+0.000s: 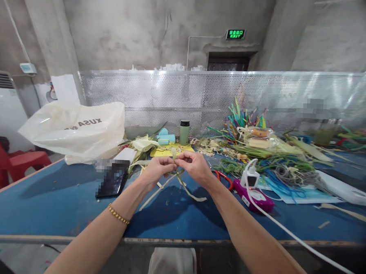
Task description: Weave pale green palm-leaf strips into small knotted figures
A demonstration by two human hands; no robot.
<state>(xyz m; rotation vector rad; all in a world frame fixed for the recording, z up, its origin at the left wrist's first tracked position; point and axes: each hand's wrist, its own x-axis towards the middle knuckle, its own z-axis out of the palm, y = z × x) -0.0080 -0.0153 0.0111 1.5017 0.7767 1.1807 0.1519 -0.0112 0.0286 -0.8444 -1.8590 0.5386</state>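
Pale green flat strips [188, 190], like leaf or straw strips, cross between my two hands above the blue table. My left hand [158, 168] is pinched on the strips near their crossing. Close beside it, my right hand [195, 165] pinches them too, thumb and forefinger together. One short end stands up between the fingertips, and other ends hang down and outward to both sides. The crossing itself is partly hidden by my fingers. Just right of my right hand lie scissors with red handles [225, 179].
A black phone [114, 182] and a white plastic bag [76, 127] are at the left. A green bottle [185, 133] stands behind my hands. On the right are a purple power strip [255, 198], a white cable [291, 230] and tangled green cords [280, 162]. A perforated metal panel [154, 94] edges the table's back.
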